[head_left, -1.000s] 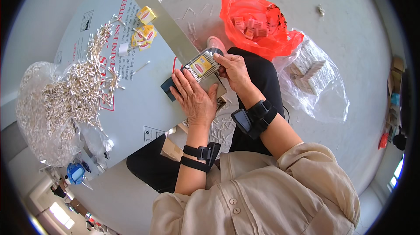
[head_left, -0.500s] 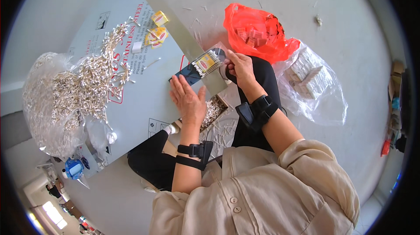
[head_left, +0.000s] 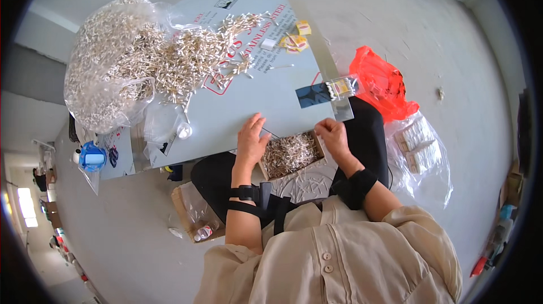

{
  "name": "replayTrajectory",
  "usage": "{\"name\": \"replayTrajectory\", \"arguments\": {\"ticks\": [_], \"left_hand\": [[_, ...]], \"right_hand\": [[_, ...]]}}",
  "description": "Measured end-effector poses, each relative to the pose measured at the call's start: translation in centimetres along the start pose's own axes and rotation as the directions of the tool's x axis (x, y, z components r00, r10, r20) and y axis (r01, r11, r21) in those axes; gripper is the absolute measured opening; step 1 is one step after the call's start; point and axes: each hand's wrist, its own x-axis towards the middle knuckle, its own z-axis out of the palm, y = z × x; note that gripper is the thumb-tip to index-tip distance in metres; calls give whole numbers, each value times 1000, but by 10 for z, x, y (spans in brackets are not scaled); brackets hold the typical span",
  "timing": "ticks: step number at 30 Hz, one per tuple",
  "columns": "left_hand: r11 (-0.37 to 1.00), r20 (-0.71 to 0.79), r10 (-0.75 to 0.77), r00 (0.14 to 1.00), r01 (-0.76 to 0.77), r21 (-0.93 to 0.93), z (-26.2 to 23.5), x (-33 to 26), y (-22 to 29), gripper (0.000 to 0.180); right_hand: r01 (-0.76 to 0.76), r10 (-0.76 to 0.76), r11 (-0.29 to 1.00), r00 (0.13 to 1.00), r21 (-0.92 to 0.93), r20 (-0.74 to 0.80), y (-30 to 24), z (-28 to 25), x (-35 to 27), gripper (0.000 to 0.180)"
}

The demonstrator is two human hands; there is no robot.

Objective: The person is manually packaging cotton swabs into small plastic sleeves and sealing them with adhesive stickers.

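Left hand (head_left: 250, 142): fingers spread. Right hand (head_left: 335, 138): curled; contents, cannot tell. One swab box (head_left: 320, 148) between; one swab packet (head_left: 342, 87) on surface (head_left: 218, 134).

Workshop, plain grey floor (head_left: 472, 106), heaped cotton swabs (head_left: 192, 58), worktable (head_left: 226, 120)

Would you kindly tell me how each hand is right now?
Left hand: open, no held object visible.
Right hand: fingers curled closed; contents cannot be told.
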Motion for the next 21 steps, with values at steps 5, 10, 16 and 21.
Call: {"name": "replayTrajectory", "arguments": {"ticks": [5, 10, 16, 21], "left_hand": [[933, -273, -267, 924, 177, -314, -11, 45, -42, 20], [927, -302, -336, 892, 258, -272, -33, 109, -55, 15], [934, -381, -290, 878, 346, 86, -40, 145, -72, 34], [958, -530, -191, 826, 275, 83, -27, 137, -64, 35]], "right_hand": [[130, -107, 981, 982, -144, 156, -20, 28, 3, 10], [350, -276, 903, 917, -249, 288, -41, 50, 28, 10], [385, -302, 852, 915, -355, 268, -41, 73, 43, 7], [325, -266, 887, 940, -329, 212, -42, 74, 49, 7]]}}
